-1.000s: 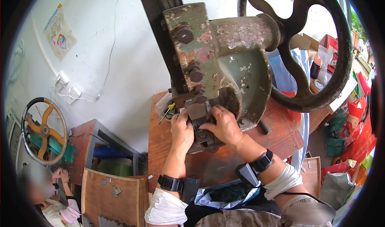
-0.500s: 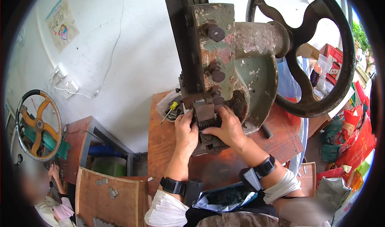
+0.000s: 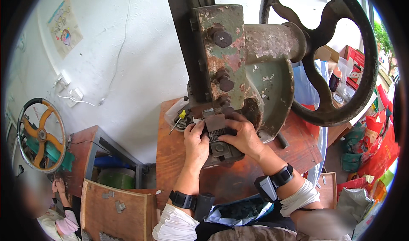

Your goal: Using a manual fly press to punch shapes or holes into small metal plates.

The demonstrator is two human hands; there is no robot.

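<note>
While the left hand (image 3: 197, 146) and right hand (image 3: 247, 139), both curled inward with grip indeterminable, flank a grey metal plate (image 3: 215, 122) low on the press (image 3: 223, 66), a plastic tub (image 3: 171, 112) on the table (image 3: 170, 149) contains metal parts (image 3: 183, 123), and a wooden tray (image 3: 136, 219) holds small grey pieces (image 3: 120, 207).

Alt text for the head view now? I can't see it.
The left-hand grip and right-hand grip flank a ridged metal piece low on a worn green machine with a handwheel, on a reddish wooden table. Another person is lower left.
</note>
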